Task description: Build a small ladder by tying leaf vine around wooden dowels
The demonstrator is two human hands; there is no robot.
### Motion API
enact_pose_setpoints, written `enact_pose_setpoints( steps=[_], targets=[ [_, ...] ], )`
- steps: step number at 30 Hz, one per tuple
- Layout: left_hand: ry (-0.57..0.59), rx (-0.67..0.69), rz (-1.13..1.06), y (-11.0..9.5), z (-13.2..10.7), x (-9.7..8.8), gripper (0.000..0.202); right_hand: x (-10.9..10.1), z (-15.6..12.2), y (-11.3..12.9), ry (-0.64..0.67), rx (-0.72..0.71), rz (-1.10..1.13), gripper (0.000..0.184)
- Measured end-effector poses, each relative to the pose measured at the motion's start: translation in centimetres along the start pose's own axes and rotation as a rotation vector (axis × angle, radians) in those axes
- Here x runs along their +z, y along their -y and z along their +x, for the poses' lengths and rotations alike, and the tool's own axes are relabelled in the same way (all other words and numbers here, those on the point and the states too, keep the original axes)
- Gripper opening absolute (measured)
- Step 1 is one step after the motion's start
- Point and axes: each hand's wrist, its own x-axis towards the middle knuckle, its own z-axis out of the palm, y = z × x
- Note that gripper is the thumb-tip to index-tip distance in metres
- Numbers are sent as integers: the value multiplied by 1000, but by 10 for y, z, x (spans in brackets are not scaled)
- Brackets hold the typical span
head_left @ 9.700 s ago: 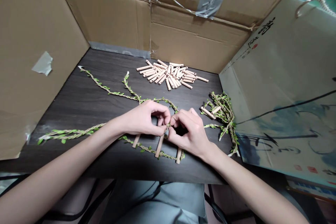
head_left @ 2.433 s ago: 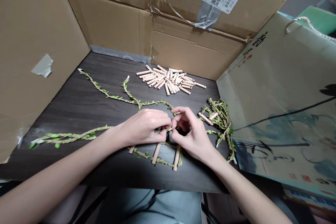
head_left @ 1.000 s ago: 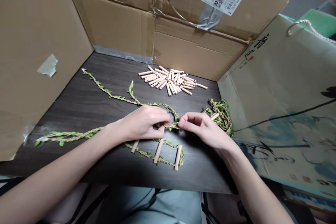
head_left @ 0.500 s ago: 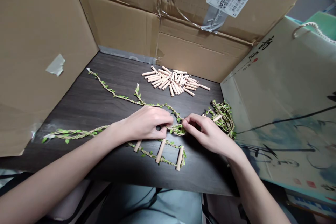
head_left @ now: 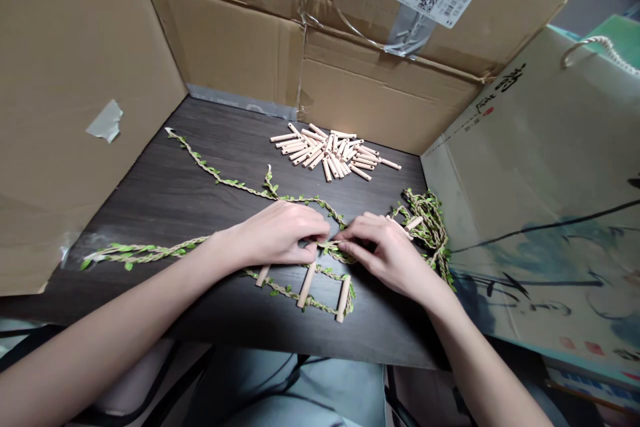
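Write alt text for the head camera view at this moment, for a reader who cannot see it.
A left hand and right hand work at a leafy twine vine on a dark wood tabletop. The vine joins wooden rungs in a small ladder shape. A pile of loose wooden dowels lies beyond, before a cardboard box wall.

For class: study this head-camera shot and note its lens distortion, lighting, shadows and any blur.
Head view: wide-angle distortion splays the cardboard walls and stretches the forearms; soft light leaves a pale sheen on the dark tabletop and faint shadows under the hands; the wooden pegs look sharp.
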Motion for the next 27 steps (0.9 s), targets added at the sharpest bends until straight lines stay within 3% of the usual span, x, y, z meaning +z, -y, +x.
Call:
enact_pose_setpoints(
  steps=[5, 8, 10, 11, 13, 16, 18, 21, 24, 27],
  targets=[
    [46, -34, -10, -1, 0, -2, 15, -17, -1, -5, -204, 300, 116, 15],
    [64, -56, -3, -1, 1, -3, 15, -18, 0, -10, -361, 413, -22, 17],
    [71, -63, 1, -1, 1, -2, 15, -14, 0, -11, -397, 312, -169, 10],
    [71, -63, 4, -1, 1, -1, 14, -11, 1, -11, -374, 215, -226, 16],
    [66, -57, 10, 0, 0, 0, 14, -6, 1, -8, -262, 8, -288, 35],
    [66, -53, 10, 2, -1, 1, 13, 3, 2, -3, -53, -136, -338, 26],
    [76, -55, 11, 2, -2, 2, 13, 5, 2, -1, 19, -139, -365, 22],
    [80, -65, 9, 3, -2, 1, 13, 1, 2, -1, 25, -90, -352, 22],
    [69, -71, -4, 3, -1, -1, 13, -8, -1, -1, -46, -12, -238, 17],
    [78, -80, -19, 3, -1, -2, 13, -16, -2, -3, -221, 145, -121, 13]
  ],
)
